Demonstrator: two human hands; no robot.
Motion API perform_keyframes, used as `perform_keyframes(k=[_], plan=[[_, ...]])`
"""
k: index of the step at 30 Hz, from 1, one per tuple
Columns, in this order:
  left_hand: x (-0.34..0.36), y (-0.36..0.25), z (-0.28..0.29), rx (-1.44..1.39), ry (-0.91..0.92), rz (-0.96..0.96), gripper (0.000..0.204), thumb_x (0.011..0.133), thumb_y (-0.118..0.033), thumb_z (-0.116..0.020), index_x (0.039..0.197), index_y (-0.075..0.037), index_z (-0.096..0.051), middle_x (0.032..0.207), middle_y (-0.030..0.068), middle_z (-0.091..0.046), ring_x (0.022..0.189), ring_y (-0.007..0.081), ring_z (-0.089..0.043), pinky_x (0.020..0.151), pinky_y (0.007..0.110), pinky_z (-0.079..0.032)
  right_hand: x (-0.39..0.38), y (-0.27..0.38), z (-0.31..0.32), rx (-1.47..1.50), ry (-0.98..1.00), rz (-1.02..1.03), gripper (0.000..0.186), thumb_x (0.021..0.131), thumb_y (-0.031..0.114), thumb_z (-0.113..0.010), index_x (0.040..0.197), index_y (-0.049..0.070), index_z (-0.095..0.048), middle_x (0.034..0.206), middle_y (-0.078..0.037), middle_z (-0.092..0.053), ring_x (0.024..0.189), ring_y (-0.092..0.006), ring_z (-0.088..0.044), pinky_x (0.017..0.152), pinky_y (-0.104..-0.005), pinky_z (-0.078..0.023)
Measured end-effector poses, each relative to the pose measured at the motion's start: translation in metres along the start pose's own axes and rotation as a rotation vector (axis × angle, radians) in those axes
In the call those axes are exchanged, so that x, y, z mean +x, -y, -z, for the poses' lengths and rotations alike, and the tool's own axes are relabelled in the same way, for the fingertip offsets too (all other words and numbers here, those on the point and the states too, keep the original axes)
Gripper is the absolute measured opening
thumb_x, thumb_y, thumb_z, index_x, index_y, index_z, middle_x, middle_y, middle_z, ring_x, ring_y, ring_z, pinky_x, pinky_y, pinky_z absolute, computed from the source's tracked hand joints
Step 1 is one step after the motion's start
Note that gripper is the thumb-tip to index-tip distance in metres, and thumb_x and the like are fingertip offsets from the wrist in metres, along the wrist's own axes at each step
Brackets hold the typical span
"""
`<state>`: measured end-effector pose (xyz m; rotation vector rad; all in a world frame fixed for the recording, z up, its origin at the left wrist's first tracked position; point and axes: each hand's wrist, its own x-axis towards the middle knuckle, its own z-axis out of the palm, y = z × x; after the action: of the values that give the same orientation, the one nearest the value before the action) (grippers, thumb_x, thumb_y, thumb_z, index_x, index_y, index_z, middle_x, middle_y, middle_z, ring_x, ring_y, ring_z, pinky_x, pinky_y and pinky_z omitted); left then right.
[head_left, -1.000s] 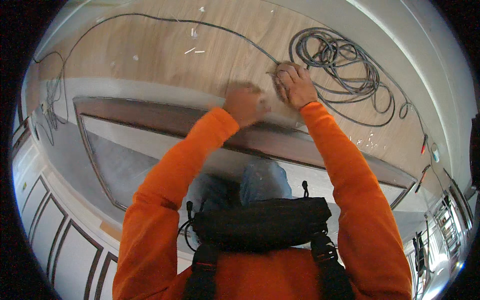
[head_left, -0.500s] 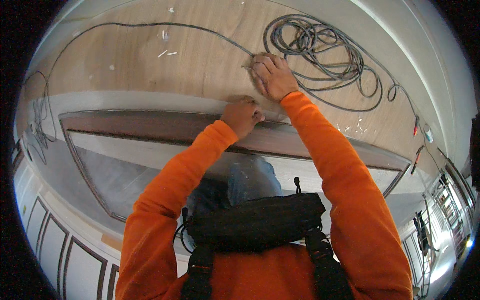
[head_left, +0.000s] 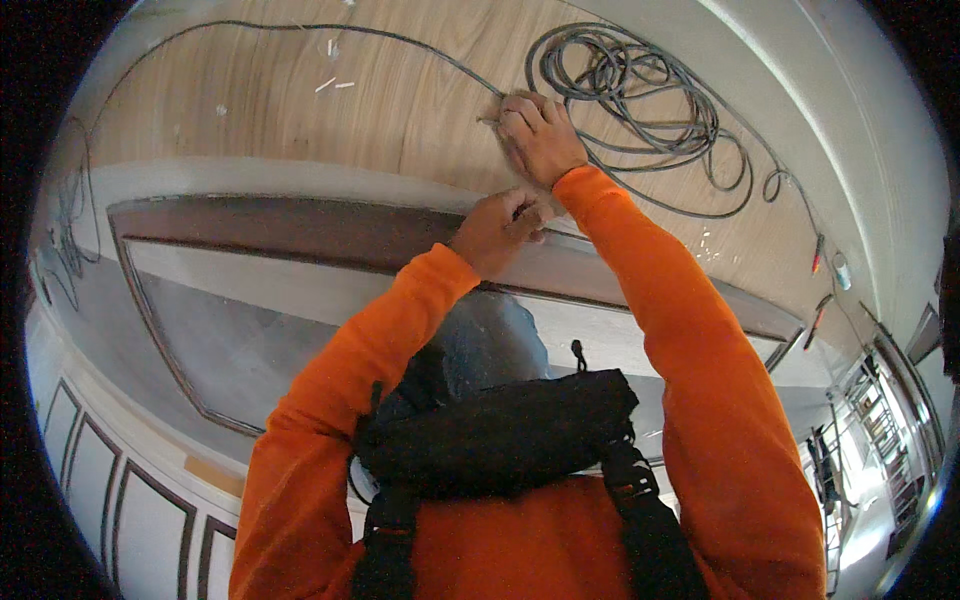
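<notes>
My right hand (head_left: pixel 541 137) rests on the wood-grain surface (head_left: pixel 400 110) with its fingers curled down. A grey cable (head_left: pixel 400 43) runs from the left up to its fingertips, and I cannot tell whether they grip it. A small pale tip (head_left: pixel 487 121) sticks out beside those fingers; the rest of it is hidden. Closer to me, my left hand (head_left: pixel 498 232) is closed, thumb against curled fingers, above the dark brown trim (head_left: pixel 300 225) along the near edge. What it pinches, if anything, does not show. Just right of my right hand lies the coiled part of the cable (head_left: pixel 640 85).
White scraps (head_left: pixel 335 85) are scattered on the wood. A red-and-black tool (head_left: pixel 818 254), a white cylinder (head_left: pixel 841 270) and a second red-and-black tool (head_left: pixel 818 321) lie at the right. Tangled thin cable (head_left: pixel 68 235) sits far left. A black pouch (head_left: pixel 500 430) hangs at my chest.
My left hand has shifted slightly right and turned, its fingers now nearer my right wrist. The right hand stays at the same spot by the cable. The whole view has shifted a little.
</notes>
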<state>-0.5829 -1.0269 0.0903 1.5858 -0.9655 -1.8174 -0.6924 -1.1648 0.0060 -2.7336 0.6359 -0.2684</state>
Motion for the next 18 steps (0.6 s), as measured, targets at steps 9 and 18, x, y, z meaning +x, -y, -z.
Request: perform_keyframes(k=[9, 18], plan=[[0.002, -0.027, -0.005, -0.312, -0.183, 0.018, 0.033, 0.101, -0.031, -0.054, 0.101, 0.002, -0.061, 0.084, 0.0077, -0.068, 0.076, 0.014, -0.067, 0.068, 0.028, -0.05, -0.037, -0.042, 0.138, 0.563, 0.045, -0.6, 0.023, 0.099, 0.022, -0.054, 0.11, 0.003, -0.061, 0.097, -0.01, -0.064, 0.089, -0.0181, -0.061, 0.081, -0.0307, -0.049], [0.041, -0.092, 0.118, 0.19, -0.981, 0.029, 0.043, 0.093, -0.035, -0.065, 0.119, -0.001, -0.063, 0.106, 0.014, -0.068, 0.101, 0.0282, -0.064, 0.091, 0.036, -0.05, -0.281, -0.015, 0.165, 0.409, -0.287, -1.211, 0.027, 0.102, 0.029, -0.049, 0.1, 0.004, -0.059, 0.089, -0.006, -0.068, 0.072, -0.0121, -0.064, 0.057, -0.0246, -0.047]])
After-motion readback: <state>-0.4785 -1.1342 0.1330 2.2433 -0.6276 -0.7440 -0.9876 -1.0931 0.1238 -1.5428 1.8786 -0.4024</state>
